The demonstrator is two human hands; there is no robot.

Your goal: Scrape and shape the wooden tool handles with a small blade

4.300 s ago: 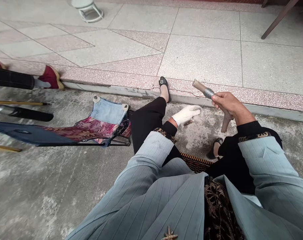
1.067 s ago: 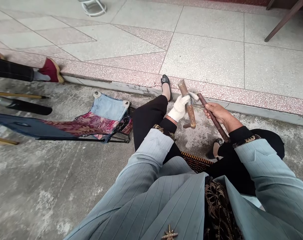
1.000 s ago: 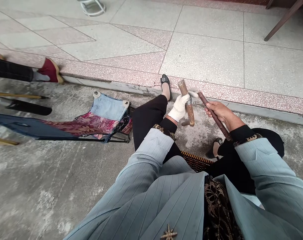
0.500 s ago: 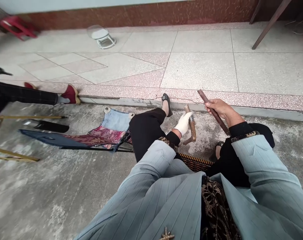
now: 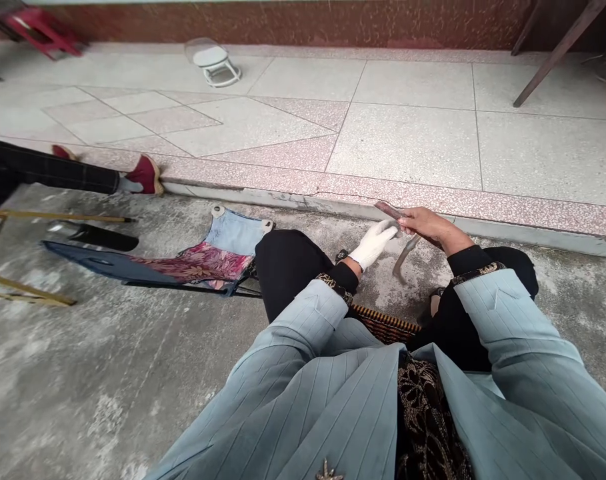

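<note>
My left hand (image 5: 375, 245), in a white glove, is closed and sits right beside my right hand, over the concrete. It grips a hooked tool (image 5: 407, 257), whose curved end hangs down between my knees; the handle is mostly hidden by my hands. My bare right hand (image 5: 425, 225) is closed around a dark reddish-brown stick (image 5: 389, 210). The stick's near end pokes out past my fingers to the upper left; the rest is hidden behind my hand. Whether tool and stick touch, I cannot make out.
I sit on a woven seat (image 5: 385, 323) facing a raised tiled step (image 5: 407, 143). To my left stand a low folding chair (image 5: 203, 260) of floral cloth and a dark bottle (image 5: 95, 235). Beyond it shows another person's leg with a red shoe (image 5: 145, 175). A white stool (image 5: 213, 61) stands on the tiles.
My hands have come together. The stick has tipped from upright-slanting towards lying flat and moved left. The hooked tool has turned, its curved end now further right.
</note>
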